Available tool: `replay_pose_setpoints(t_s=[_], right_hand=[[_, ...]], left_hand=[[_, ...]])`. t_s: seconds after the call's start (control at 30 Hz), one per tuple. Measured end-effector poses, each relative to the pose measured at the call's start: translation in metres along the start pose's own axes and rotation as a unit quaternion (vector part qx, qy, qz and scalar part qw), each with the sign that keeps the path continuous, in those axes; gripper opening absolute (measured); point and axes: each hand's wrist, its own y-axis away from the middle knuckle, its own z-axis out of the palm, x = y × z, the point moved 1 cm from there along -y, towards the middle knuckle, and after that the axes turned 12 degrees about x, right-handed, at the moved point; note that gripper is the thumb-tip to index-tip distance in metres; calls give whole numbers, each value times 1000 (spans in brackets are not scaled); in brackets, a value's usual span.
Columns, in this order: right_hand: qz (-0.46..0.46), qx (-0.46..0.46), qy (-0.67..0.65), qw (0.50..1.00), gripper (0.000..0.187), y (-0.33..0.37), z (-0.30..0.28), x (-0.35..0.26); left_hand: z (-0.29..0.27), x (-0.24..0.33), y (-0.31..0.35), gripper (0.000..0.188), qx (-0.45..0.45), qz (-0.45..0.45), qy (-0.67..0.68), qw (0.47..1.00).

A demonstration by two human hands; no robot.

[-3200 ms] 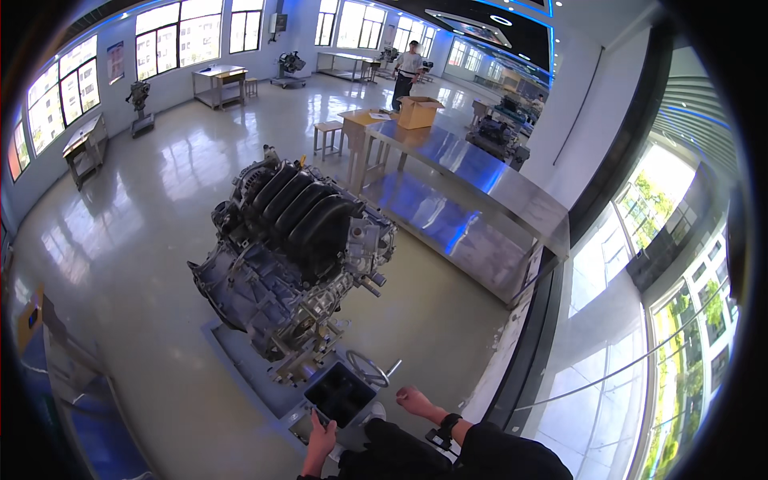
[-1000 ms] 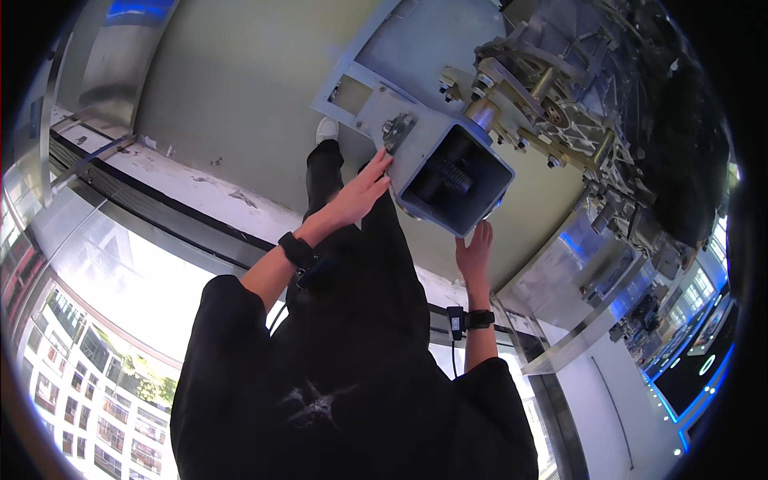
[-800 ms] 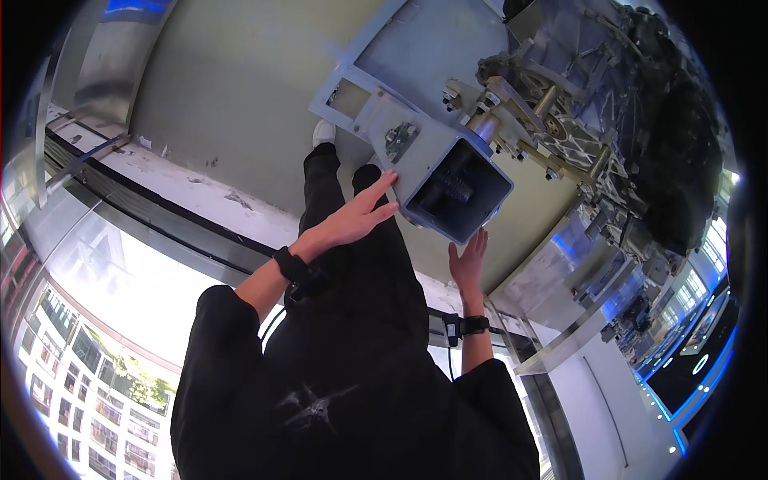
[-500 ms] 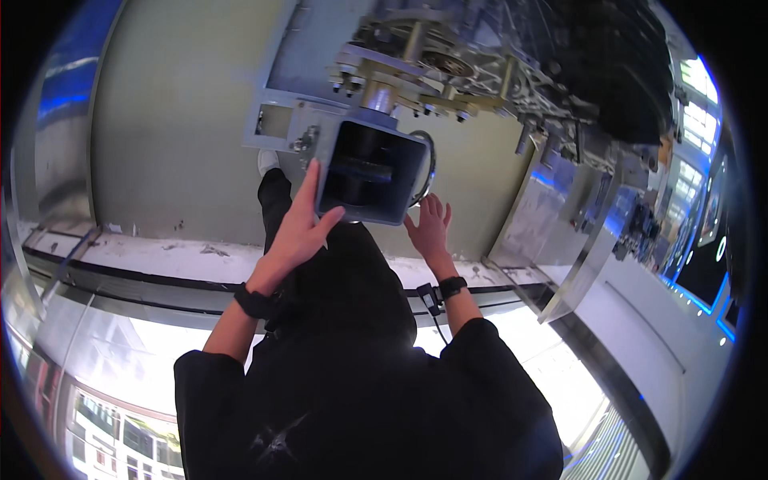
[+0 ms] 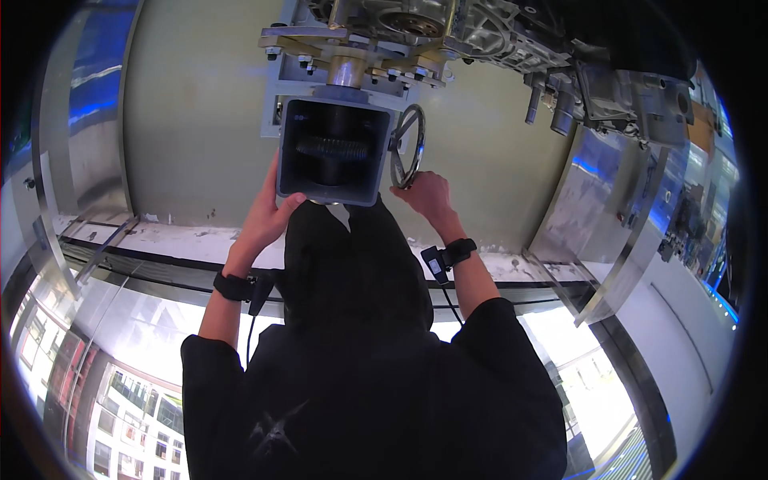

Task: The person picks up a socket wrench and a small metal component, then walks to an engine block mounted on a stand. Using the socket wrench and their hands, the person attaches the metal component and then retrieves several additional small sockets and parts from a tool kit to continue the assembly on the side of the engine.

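A grey, open-faced gearbox housing (image 5: 368, 194) stands in front of me with a dark worm gear (image 5: 340, 149) inside it. My left hand (image 5: 268, 218) grips its left near corner, the thumb at the near rim and the fingers along the side wall, partly hidden. On the housing's right side is a shiny metal handwheel (image 5: 419, 132). My right hand (image 5: 430, 196) has its fingers curled around the lower part of the wheel's rim. A thick metal shaft (image 5: 346, 70) joins the housing to a bracket (image 5: 308, 50) with several bolts.
Beyond the bracket an engine (image 5: 512, 40) with cast metal parts spreads to the far right. Metal frame posts (image 5: 100, 104) stand at the left, and another metal post (image 5: 620, 240) at the right. A pale ledge (image 5: 192, 242) runs along the near side of the greenish floor (image 5: 192, 120).
My right hand has gone from open beside the handwheel to closed on its rim. My left hand stays on the housing. The view has shifted, so the housing appears further left and higher.
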Motion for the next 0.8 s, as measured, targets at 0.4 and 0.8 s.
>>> replay_pose_setpoints(t_s=[0.4, 0.8], right_hand=[[-13, -38, 10, 999, 51, -2, -2, 0], [-117, 146, 16, 982, 33, 19, 23, 6]], left_hand=[[1, -4, 0, 80, 11, 11, 11, 1000], [3, -7, -1, 80, 11, 18, 23, 1000]])
